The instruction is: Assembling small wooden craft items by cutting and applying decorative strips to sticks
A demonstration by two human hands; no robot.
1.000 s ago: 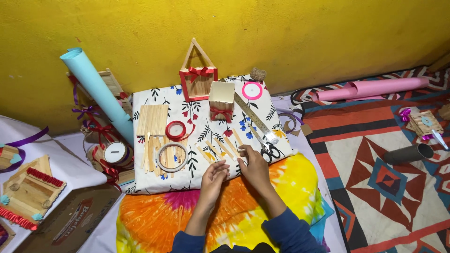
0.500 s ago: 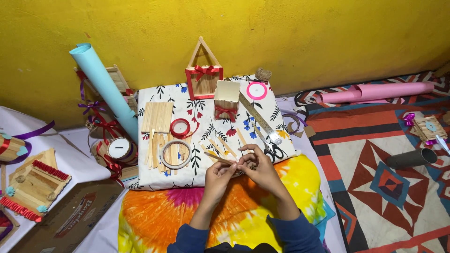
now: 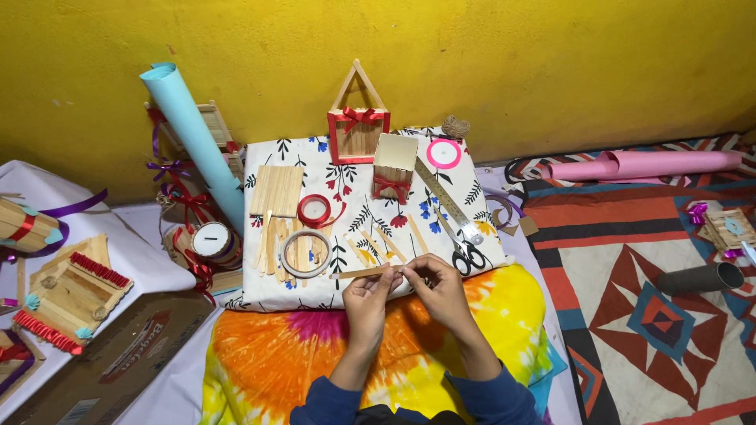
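**Both hands on one craft stick at the near edge of the floral cloth**

The left hand [image 3: 368, 293] and the right hand [image 3: 438, 285] meet over the near edge of the floral cloth [image 3: 488, 236], where it gives way to the tie-dye cushion [image 3: 268, 354]. Between them they pinch a wooden craft stick [image 3: 358, 273], held roughly level; its left end juts free past the left thumb, and its right end is hidden under the right fingers. Both hands are closed in a fingertip pinch, not a full fist.

The cloth is crowded: a clear tape ring [image 3: 305, 252] and a red tape roll [image 3: 316, 210] lie left of the hands, loose sticks [image 3: 378, 245] just beyond the knuckles, and scissors [image 3: 470, 256] and a steel ruler [image 3: 445, 198] just to the right. Open room lies toward the person, over the cushion, and further right on the patterned rug [image 3: 630, 291].

The forearms are cut off at the bottom edge. What the right fingertips press on cannot be made out.
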